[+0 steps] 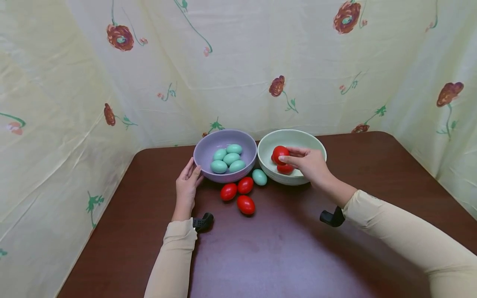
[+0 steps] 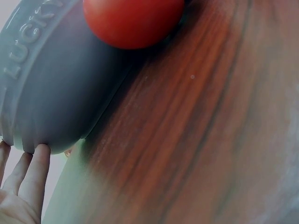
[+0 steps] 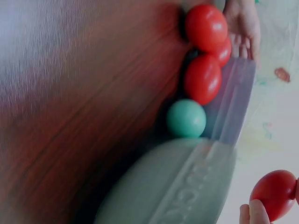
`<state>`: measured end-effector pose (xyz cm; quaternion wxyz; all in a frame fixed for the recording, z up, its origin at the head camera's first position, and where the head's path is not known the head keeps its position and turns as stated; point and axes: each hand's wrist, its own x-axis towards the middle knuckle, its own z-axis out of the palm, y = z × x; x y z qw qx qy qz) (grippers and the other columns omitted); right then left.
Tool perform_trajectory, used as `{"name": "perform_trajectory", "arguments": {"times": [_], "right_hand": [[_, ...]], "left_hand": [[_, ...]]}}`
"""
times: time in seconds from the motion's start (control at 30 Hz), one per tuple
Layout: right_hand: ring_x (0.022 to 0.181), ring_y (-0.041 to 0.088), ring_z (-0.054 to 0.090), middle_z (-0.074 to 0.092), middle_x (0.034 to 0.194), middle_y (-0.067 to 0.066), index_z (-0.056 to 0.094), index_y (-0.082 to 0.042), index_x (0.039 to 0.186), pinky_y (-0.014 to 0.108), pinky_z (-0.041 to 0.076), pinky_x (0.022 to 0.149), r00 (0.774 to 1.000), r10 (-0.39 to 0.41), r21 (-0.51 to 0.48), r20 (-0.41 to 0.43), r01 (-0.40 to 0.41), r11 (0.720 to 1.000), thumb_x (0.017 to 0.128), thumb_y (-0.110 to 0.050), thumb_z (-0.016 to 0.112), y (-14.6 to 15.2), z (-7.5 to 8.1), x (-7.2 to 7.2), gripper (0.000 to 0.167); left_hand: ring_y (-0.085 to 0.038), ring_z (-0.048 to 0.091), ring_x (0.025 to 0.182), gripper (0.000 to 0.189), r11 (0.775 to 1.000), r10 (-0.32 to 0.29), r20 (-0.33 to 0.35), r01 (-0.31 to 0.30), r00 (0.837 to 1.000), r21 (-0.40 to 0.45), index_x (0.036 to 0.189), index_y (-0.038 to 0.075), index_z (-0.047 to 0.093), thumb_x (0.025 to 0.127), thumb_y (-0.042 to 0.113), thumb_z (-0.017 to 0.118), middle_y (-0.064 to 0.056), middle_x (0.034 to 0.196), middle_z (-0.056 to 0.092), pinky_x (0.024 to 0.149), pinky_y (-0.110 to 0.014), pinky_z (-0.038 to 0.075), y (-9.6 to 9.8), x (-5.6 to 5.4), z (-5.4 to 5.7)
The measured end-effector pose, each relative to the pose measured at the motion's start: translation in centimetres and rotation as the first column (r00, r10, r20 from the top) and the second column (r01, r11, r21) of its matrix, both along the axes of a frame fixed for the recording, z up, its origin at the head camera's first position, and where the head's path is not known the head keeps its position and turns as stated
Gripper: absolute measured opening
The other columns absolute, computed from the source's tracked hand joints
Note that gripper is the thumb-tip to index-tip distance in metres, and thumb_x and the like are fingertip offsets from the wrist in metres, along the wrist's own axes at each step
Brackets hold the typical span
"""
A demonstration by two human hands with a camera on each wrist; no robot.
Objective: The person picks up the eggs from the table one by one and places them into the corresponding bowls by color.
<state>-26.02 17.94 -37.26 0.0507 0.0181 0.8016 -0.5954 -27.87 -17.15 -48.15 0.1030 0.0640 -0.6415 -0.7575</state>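
Note:
My left hand (image 1: 186,186) rests its fingertips against the left side of the purple bowl (image 1: 201,151). Several mint-green eggs (image 1: 232,159) lie inside that bowl. Over the pale green bowl (image 1: 290,134) on the right, my right hand (image 1: 311,163) pinches a red egg (image 1: 280,154) between thumb and fingers. Red eggs (image 1: 285,169) also show beneath it in the pale green bowl, partly covered. In the left wrist view, straight fingers (image 2: 35,175) touch the bowl's outer wall. The right wrist view shows fingertips against the held red egg (image 3: 274,195).
In front of the bowls, three red eggs (image 1: 246,205) and one mint-green egg (image 1: 259,177) lie on the dark brown table (image 1: 261,256). The two bowls stand side by side at the table's back edge. A floral cloth (image 1: 238,66) hangs behind.

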Motion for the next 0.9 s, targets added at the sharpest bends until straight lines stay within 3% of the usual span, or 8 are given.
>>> {"name": "perform_trajectory", "arguments": {"times": [0.17, 0.53, 0.7, 0.9], "right_hand": [[0.127, 0.024, 0.058, 0.064, 0.135, 0.015, 0.057, -0.008, 0.141, 0.03, 0.054, 0.1, 0.999, -0.031, 0.006, -0.008, 0.031, 0.999, 0.092, -0.034, 0.071, 0.6, -0.3, -1.0, 0.057], [0.119, 0.025, 0.064, 0.065, 0.133, 0.014, 0.058, -0.009, 0.14, 0.029, 0.054, 0.101, 0.996, -0.093, 0.077, -0.003, 0.093, 0.993, 0.091, -0.043, 0.071, 1.7, -1.2, -3.0, 0.061], [0.121, 0.028, 0.062, 0.065, 0.133, 0.015, 0.059, -0.007, 0.139, 0.024, 0.051, 0.096, 0.997, -0.075, 0.13, -0.032, 0.079, 0.988, 0.091, -0.04, 0.071, 1.6, -1.8, -3.6, 0.059], [0.132, 0.032, 0.051, 0.063, 0.135, 0.017, 0.059, -0.006, 0.138, 0.035, 0.043, 0.098, 0.997, -0.047, 0.177, -0.058, 0.056, 0.983, 0.091, -0.034, 0.072, 1.2, -2.3, -4.3, 0.056]], "left_hand": [[-0.017, 0.052, 0.137, 0.06, 1.0, 0.004, 0.008, -0.004, 1.0, 0.004, 0.151, 0.021, 0.044, 0.095, 0.029, 0.067, 0.0, 0.157, 0.043, 0.104, -0.035, 0.049, 0.1, 0.0, 0.0], [-0.021, 0.047, 0.141, 0.06, 0.999, -0.019, 0.037, 0.018, 0.999, 0.028, 0.153, 0.014, 0.041, 0.097, 0.02, 0.064, -0.005, 0.159, 0.039, 0.106, -0.039, 0.047, 0.5, 1.0, 2.1], [-0.019, 0.049, 0.139, 0.061, 1.0, -0.009, 0.017, 0.009, 1.0, 0.026, 0.152, 0.016, 0.042, 0.096, 0.025, 0.066, -0.004, 0.158, 0.041, 0.104, -0.036, 0.049, 0.2, 0.4, 1.0], [-0.02, 0.048, 0.14, 0.06, 1.0, -0.017, 0.018, 0.017, 1.0, 0.024, 0.152, 0.017, 0.042, 0.097, 0.023, 0.065, -0.004, 0.159, 0.039, 0.106, -0.038, 0.047, 0.1, 0.4, 1.1]]}}
